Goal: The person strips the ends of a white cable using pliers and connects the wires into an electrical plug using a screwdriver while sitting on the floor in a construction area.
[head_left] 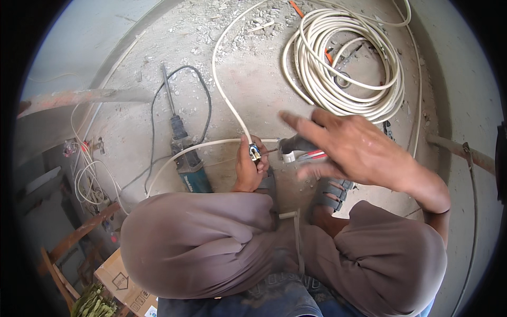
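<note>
My left hand (247, 166) is closed around a small black plug connector (254, 152) with bare wiring or terminals showing inside. A white cable (228, 100) runs into its top. A screwdriver (297, 144) with a dark handle lies level, its thin shaft pointing at the connector. My right hand (354, 148) is over the handle's end, fingers spread and smeared by motion; whether the palm touches the handle is hidden. Just below the handle are a small white piece (287, 157) and a red-and-grey tool handle (311, 155), partly covered by my right hand.
A large coil of white cable (311, 58) lies at the far right. Left of my hands is a teal-and-black power drill (191, 169) with a long bit. Rubble (248, 37) litters the far floor. A cardboard box (124, 280) stands lower left, near loose wires (90, 185).
</note>
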A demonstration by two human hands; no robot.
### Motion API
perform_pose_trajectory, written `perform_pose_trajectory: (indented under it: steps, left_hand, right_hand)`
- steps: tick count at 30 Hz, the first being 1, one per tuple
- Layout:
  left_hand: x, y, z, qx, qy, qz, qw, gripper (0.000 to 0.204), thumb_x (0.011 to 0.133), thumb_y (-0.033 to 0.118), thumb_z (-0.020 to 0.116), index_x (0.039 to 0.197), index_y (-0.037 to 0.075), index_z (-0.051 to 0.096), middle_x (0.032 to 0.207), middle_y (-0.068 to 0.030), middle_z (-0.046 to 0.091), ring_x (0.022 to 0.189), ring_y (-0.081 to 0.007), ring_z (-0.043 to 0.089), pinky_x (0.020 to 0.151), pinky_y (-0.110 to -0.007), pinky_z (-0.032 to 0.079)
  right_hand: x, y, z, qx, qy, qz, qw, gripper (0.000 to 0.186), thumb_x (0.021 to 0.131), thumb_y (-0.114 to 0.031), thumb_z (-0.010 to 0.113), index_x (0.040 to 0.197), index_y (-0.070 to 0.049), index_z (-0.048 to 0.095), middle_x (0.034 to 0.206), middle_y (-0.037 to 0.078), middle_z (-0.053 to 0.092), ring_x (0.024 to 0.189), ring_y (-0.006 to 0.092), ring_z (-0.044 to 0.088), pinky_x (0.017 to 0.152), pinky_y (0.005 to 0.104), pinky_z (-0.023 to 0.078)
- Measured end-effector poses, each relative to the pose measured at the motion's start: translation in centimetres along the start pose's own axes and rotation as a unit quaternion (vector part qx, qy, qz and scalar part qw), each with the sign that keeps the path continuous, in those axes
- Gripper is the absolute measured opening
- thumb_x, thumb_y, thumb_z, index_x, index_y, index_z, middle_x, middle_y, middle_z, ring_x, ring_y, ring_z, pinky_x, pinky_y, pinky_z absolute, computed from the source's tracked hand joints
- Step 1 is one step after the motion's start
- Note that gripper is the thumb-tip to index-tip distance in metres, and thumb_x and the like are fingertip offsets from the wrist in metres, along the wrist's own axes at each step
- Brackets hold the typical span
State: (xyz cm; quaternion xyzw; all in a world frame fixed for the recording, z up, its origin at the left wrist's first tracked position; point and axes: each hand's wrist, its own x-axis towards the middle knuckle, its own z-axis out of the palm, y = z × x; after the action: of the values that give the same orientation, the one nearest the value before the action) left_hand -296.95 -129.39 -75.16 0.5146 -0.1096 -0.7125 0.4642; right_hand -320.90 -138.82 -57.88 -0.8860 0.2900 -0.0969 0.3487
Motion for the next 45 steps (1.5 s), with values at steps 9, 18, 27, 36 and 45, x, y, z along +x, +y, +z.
perform_pose_trajectory:
  steps: [9,18,27,36,45]
  left_hand:
    - [0.3,0.7,0.8,0.020,-0.003,0.020,1.000,0.045,0.103,0.050,0.030,0.090,0.011,0.046,0.061,-0.0035,0.047,0.043,-0.0065,0.035,0.039,-0.022,0.027]
    - [0.2,0.7,1.2,0.019,-0.018,0.025,0.999,0.046,0.103,0.050,0.028,0.090,0.010,0.046,0.062,-0.0040,0.048,0.044,-0.0066,0.035,0.039,-0.021,0.028]
    - [-0.2,1.0,1.9,0.045,0.010,0.028,0.999,0.048,0.103,0.051,0.027,0.089,0.010,0.047,0.059,-0.0033,0.047,0.042,-0.0066,0.035,0.038,-0.022,0.028]
    - [-0.4,0.9,1.4,0.040,-0.021,0.038,0.998,0.047,0.103,0.051,0.026,0.090,0.010,0.046,0.061,-0.0045,0.048,0.044,-0.0071,0.036,0.039,-0.022,0.029]
    - [-0.5,0.8,1.4,0.061,-0.039,0.050,0.996,0.048,0.103,0.052,0.027,0.094,0.009,0.046,0.065,-0.0050,0.048,0.048,-0.0078,0.038,0.043,-0.023,0.030]
  right_hand:
    - [0.3,0.9,-0.2,0.036,0.039,0.015,0.999,0.023,0.090,-0.019,0.060,0.105,-0.001,0.056,0.088,0.018,0.052,0.064,0.0348,0.059,0.059,0.0442,0.047]
    - [0.0,2.2,1.1,0.091,0.101,-0.060,0.989,0.022,0.092,-0.023,0.058,0.102,-0.003,0.058,0.094,0.016,0.054,0.068,0.0318,0.060,0.060,0.0434,0.048]
    - [-0.6,0.8,1.3,0.048,0.101,-0.142,0.983,0.029,0.080,-0.010,0.060,0.109,-0.008,0.061,0.094,0.013,0.049,0.077,0.0287,0.058,0.060,0.0371,0.049]
    - [-1.1,0.4,0.8,-0.011,-0.024,0.000,1.000,0.045,0.078,-0.008,0.069,0.121,-0.008,0.053,0.097,0.014,0.054,0.077,0.0301,0.058,0.064,0.0386,0.051]
    - [-2.2,-0.5,1.0,0.072,0.068,0.098,0.990,0.048,0.073,0.004,0.068,0.117,-0.010,0.058,0.103,0.012,0.054,0.082,0.0292,0.062,0.066,0.0386,0.051]
